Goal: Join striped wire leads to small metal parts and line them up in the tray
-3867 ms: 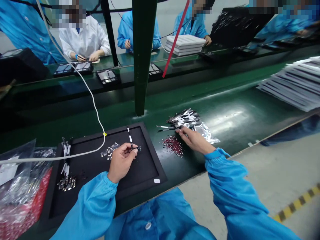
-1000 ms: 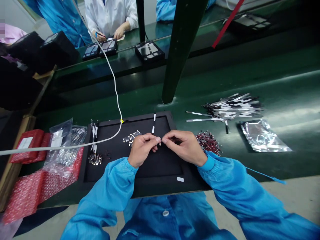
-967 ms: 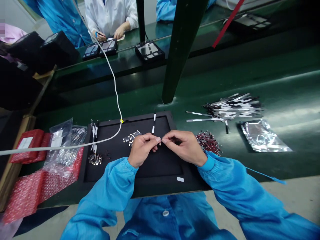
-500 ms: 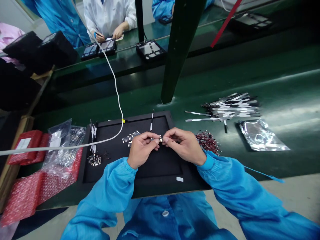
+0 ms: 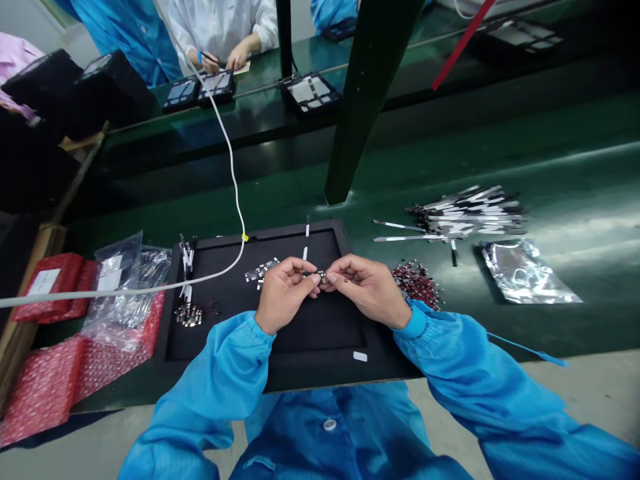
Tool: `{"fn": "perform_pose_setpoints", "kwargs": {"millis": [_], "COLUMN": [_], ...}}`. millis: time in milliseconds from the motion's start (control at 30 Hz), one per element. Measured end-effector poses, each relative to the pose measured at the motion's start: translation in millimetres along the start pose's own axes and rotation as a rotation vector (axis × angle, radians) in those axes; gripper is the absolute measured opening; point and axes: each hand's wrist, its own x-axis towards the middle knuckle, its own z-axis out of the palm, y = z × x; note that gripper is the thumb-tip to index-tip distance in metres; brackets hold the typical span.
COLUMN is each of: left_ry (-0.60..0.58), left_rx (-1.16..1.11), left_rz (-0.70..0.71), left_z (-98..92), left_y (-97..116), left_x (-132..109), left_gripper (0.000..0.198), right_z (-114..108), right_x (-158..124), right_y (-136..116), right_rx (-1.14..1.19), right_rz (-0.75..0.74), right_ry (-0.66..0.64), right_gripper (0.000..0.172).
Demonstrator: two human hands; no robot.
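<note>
My left hand [image 5: 285, 295] and my right hand [image 5: 367, 290] meet above the middle of a black tray [image 5: 260, 233], their fingertips pinching a tiny metal-and-dark component [image 5: 314, 274]. Its exact shape is hidden by my fingers. Just left of my hands, a small cluster of metal pieces [image 5: 260, 270] lies on the tray. Two white-and-black strips [image 5: 305, 240] lie near the tray's far edge. At the tray's left side are upright strips [image 5: 187, 277] and a heap of small metal parts [image 5: 189, 315]. A pile of tiny dark-red parts [image 5: 416, 283] lies just beyond my right hand.
A bundle of black-and-white strips [image 5: 467, 219] and a foil bag [image 5: 525, 272] lie on the green bench to the right. Plastic bags [image 5: 120, 293] and red bubble wrap [image 5: 50, 383] sit left. A white cable [image 5: 233, 193] crosses the tray; a dark pillar [image 5: 367, 100] stands beyond.
My hands have drawn closer together, and the small part now sits between both sets of fingertips. The view has shifted slightly.
</note>
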Motion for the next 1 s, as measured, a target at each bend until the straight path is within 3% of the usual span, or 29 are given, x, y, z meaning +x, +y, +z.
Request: {"fn": "perform_pose_setpoints", "kwargs": {"millis": [700, 1000], "left_ry": [-0.027, -0.053], "left_rx": [-0.061, -0.111], "left_rz": [-0.061, -0.112], "left_z": [-1.0, -1.5], "left_y": [2.0, 2.0], "left_x": [-1.1, -1.1], "left_gripper": [0.025, 0.026], "right_z": [-2.8, -4.5], "right_x": [-1.9, -3.7], "right_y": [0.4, 0.0], "right_rx": [-0.021, -0.198], "right_rz": [-0.024, -0.194], "right_ry": [-0.007, 0.004], "right_gripper": [0.027, 0.010]}}
